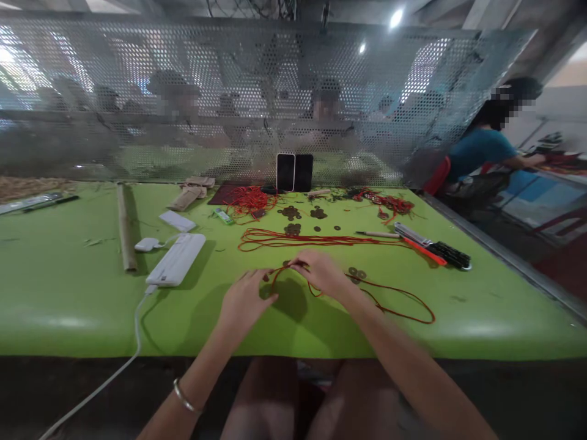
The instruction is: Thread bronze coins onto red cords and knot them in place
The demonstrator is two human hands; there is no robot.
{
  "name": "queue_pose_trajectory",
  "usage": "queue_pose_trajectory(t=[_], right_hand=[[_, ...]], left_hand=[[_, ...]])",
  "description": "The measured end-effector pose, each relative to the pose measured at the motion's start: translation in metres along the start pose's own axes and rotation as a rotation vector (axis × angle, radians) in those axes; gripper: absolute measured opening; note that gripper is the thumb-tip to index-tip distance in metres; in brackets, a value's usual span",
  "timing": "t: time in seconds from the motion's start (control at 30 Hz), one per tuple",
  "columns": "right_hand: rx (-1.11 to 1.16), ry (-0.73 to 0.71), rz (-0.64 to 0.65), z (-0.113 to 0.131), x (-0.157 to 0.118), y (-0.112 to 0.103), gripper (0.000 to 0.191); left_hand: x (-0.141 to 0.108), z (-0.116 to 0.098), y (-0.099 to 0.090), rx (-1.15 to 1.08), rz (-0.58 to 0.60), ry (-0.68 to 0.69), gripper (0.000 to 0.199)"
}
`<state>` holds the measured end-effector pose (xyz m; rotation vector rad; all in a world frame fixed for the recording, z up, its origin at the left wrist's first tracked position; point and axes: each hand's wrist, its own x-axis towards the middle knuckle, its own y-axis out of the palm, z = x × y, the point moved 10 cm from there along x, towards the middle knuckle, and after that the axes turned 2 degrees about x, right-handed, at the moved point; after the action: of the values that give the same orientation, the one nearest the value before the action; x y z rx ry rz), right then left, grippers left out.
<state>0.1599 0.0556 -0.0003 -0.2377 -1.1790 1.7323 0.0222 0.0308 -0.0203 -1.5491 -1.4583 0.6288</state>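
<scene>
Apparently, cord (280, 267) is being worked over the near table (82, 281), pinched by the right hand (321, 272); whether the left hand (244, 298) grips cannot be told. Steady tension seems called for next.

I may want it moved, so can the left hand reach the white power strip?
Probably yes: nothing stands between the left hand and the power strip, though that hand is at the red cord.
</scene>
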Motion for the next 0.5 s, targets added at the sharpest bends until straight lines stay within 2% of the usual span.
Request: queue_pose_trajectory(t=[0.1, 0.3, 0.5], right_hand=[[-0.006, -0.045, 0.039, 0.0, 0.0, 0.012, 0.013], [-0.126, -0.118, 0.095, 0.003, -0.004, 0.028, 0.018], [-0.115, -0.115, 0.087, 0.002, -0.004, 0.028, 0.02]], left_hand=[[-0.011, 0.003, 0.008, 0.128, 0.044, 0.034, 0.013], [-0.013, 0.007, 0.008, 0.09, -0.016, 0.071, 0.015], [-0.015, 0.018, 0.005, -0.09, -0.041, -0.01, 0.01]])
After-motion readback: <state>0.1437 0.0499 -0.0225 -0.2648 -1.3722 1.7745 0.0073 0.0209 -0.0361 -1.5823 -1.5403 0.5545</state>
